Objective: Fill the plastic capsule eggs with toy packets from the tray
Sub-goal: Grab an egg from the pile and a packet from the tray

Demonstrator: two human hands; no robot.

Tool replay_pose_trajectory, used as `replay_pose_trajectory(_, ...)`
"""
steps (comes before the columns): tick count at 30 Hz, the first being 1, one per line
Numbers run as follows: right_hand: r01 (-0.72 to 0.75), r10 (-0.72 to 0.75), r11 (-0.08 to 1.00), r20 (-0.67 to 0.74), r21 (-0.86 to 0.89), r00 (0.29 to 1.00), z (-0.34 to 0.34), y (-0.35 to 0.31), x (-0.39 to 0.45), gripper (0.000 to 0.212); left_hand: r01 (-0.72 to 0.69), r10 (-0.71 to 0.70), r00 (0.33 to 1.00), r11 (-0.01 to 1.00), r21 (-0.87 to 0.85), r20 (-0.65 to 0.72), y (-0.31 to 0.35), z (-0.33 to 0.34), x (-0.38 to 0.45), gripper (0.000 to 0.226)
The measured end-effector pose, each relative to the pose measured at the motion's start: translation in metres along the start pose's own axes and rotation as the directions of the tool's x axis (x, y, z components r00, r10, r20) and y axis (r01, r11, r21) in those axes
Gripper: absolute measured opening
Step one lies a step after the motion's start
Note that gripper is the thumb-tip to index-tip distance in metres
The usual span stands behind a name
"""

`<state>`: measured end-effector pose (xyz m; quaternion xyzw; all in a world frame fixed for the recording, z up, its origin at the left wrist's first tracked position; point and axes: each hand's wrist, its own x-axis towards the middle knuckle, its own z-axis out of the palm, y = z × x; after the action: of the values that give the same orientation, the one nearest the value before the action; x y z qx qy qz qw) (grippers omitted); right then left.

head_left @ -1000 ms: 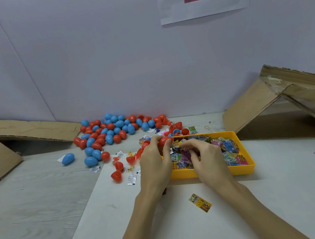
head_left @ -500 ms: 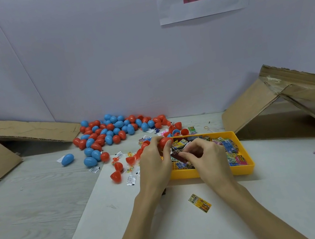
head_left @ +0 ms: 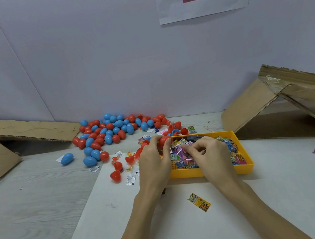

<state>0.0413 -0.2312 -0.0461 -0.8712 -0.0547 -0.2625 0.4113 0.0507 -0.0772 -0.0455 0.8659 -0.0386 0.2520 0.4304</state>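
At the tray's near-left corner: one red egg in hand, many loose halves left

Far left, heaped closed red and blue eggs [head_left: 112, 130]; nearer, open red halves [head_left: 115, 175] unfilled. Yellow tray [head_left: 214, 170] well stocked with toy packets [head_left: 181, 154]. Left hand [head_left: 154, 162] curled round a red egg [head_left: 163, 141]; right hand [head_left: 209, 154] pinching among packets, exact catch unclear

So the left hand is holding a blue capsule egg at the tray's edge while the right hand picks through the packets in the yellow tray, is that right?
Not quite. In the head view the capsule egg gripped by the left hand is red, not blue. The rest stands: it is at the edge of the yellow tray, and the right hand is picking through the packets there.
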Motion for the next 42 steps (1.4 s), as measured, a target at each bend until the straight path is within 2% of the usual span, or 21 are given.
replay_pose_trajectory(3,0.018,-0.019,0.999,-0.005,-0.045,1.000,-0.003,0.001,0.001,0.041,-0.026,0.025,1.000,0.999,-0.033,-0.012,0.002,-0.001,-0.001,0.042)
replay_pose_trajectory(6,0.049,-0.050,0.993,-0.007,-0.107,0.999,-0.006,0.004,0.002,0.040,-0.073,0.077,0.997,0.982,-0.174,0.020,0.006,-0.001,-0.002,0.039)
replay_pose_trajectory(10,0.065,-0.067,0.995,-0.026,-0.071,0.997,-0.008,0.008,0.004,0.034,0.033,0.065,0.972,0.915,-0.402,0.227,0.010,0.000,-0.002,0.024)
replay_pose_trajectory(14,0.031,-0.029,0.999,-0.037,0.037,0.999,-0.009,0.007,0.005,0.032,0.118,0.050,0.954,0.843,-0.525,0.296,0.011,-0.003,-0.001,0.025)
replay_pose_trajectory(17,-0.018,0.023,0.996,-0.063,0.088,0.998,-0.011,0.005,0.005,0.043,0.062,0.061,0.965,0.892,-0.449,0.254,0.011,-0.003,-0.003,0.024)
replay_pose_trajectory(20,-0.043,0.054,0.993,-0.092,0.112,0.994,-0.013,0.006,0.007,0.045,-0.049,0.099,0.976,0.968,-0.246,0.195,0.009,-0.002,-0.007,0.019)
replay_pose_trajectory(24,-0.048,0.061,0.990,-0.093,0.133,0.994,-0.015,0.007,0.009,0.048,-0.095,0.107,0.988,0.990,-0.102,0.112,0.010,-0.002,-0.007,0.023)
replay_pose_trajectory(25,-0.047,0.060,0.989,-0.094,0.139,0.994,-0.015,0.006,0.008,0.049,-0.084,0.096,0.990,0.989,-0.119,0.106,0.012,-0.003,-0.006,0.023)
replay_pose_trajectory(29,-0.053,0.067,0.985,-0.084,0.165,0.994,-0.017,0.007,0.009,0.046,0.037,0.062,0.973,0.911,-0.411,0.224,0.019,-0.006,-0.006,0.020)
replay_pose_trajectory(33,-0.035,0.051,0.982,-0.081,0.183,0.995,-0.018,0.006,0.009,0.043,0.205,0.011,0.934,0.804,-0.558,0.358,0.022,-0.008,-0.005,0.034)
replay_pose_trajectory(37,-0.024,0.040,0.976,-0.070,0.217,0.997,-0.018,0.006,0.009,0.042,0.331,-0.010,0.878,0.735,-0.592,0.479,0.023,-0.009,-0.007,0.029)
replay_pose_trajectory(40,-0.103,0.113,0.958,-0.023,0.267,0.993,-0.016,0.005,0.011,0.057,0.368,-0.069,0.886,0.708,-0.603,0.459,0.023,-0.009,-0.007,0.027)
replay_pose_trajectory(42,-0.198,0.196,0.917,0.041,0.346,0.980,-0.016,0.003,0.012,0.059,0.371,-0.103,0.901,0.686,-0.627,0.421,0.022,-0.009,-0.005,0.028)
